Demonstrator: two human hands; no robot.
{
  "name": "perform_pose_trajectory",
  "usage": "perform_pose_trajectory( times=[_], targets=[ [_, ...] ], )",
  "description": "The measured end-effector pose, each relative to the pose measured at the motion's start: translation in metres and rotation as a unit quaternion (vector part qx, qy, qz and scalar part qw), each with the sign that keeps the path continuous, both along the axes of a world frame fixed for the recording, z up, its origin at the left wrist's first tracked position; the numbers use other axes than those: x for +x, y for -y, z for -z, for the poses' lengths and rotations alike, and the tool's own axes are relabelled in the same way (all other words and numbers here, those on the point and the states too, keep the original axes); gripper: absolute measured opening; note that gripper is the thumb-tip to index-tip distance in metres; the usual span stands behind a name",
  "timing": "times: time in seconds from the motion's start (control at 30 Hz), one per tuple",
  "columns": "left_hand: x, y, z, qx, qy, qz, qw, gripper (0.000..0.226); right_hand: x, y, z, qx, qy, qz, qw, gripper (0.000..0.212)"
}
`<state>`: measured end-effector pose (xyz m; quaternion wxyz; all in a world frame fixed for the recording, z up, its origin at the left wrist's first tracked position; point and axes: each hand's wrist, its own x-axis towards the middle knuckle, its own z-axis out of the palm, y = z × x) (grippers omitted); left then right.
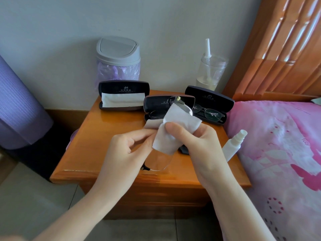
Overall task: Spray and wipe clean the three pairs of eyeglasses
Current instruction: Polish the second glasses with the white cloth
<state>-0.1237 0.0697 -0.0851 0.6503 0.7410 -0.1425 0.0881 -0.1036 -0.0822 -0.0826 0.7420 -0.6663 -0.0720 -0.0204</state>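
I hold a rimless pair of eyeglasses (160, 160) above the wooden nightstand (97, 136). My left hand (125, 150) pinches the glasses near the bridge. My right hand (196, 143) pinches a white cleaning cloth (175, 129) folded over the upper lens, thumb on top. The lower lens hangs bare. Three open black cases stand at the back: the left case (123, 87) holds only a white cloth, the middle case (156, 105) holds dark-framed glasses, the right case (210, 101) holds another dark-framed pair (211, 113). A white spray bottle (233, 145) lies at the nightstand's right edge.
A small grey-lidded bin (118, 56) with a purple liner and a clear cup with a straw (211, 70) stand against the wall. A bed with a pink cover (281, 153) borders the right side. A purple rolled mat (19, 108) leans at the left.
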Motion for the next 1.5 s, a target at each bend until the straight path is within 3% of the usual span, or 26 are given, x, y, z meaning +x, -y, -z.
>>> perform_pose_trajectory(
  times=[0.33,0.47,0.67,0.83,0.97,1.13,1.27,1.5],
  targets=[
    [-0.003,0.002,-0.001,-0.023,-0.032,0.006,0.999,0.015,0.003,0.023,-0.009,-0.136,-0.005,-0.04,0.99,0.035],
    [-0.002,0.002,-0.002,-0.025,-0.026,0.003,0.999,0.014,0.001,0.031,-0.016,-0.138,-0.001,-0.061,0.989,0.023],
    [0.002,-0.002,-0.002,0.033,-0.005,0.02,0.999,0.016,0.004,0.025,-0.009,-0.118,0.007,-0.039,0.992,0.032],
    [0.002,-0.002,0.0,0.056,0.005,0.023,0.998,0.018,0.006,0.013,-0.003,-0.048,-0.002,0.0,0.999,0.024],
    [0.0,-0.001,0.0,0.063,0.007,0.031,0.998,0.014,0.005,0.008,-0.004,0.035,-0.02,0.036,0.999,0.034],
    [-0.001,0.002,-0.001,0.028,-0.007,0.033,0.999,0.015,0.006,0.008,-0.004,0.069,-0.033,0.09,0.993,0.044],
    [0.002,0.0,0.0,0.001,-0.017,0.027,1.0,0.019,0.005,0.007,-0.002,0.098,-0.042,0.082,0.991,0.041],
    [0.004,0.0,0.001,-0.043,-0.038,0.006,0.998,0.019,-0.003,-0.005,-0.002,0.234,-0.064,0.043,0.969,0.046]
  ],
)
